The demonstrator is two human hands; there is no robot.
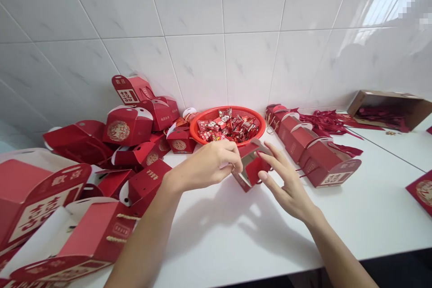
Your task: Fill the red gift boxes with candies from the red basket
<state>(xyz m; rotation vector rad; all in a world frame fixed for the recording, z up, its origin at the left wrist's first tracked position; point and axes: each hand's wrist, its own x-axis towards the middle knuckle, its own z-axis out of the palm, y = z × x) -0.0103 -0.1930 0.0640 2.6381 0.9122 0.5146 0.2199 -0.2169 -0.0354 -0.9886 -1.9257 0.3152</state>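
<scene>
A small red gift box point(248, 173) stands on the white table with its top open, between my two hands. My left hand point(214, 162) is at its left edge, fingers curled and pinched together; what they grip is too small to make out. On the box's right side is my right hand point(283, 180), its fingers spread and the fingertips near the open flap. Just behind the box, a red plastic basket point(194, 128) holds many wrapped sweets point(232, 126).
Many red gift boxes point(128, 123) are heaped at the left. A row of closed boxes point(322, 162) stands at the right, beside dark red ribbons point(324, 123). A cardboard box point(413, 114) sits at the back right, against the tiled wall point(249, 67).
</scene>
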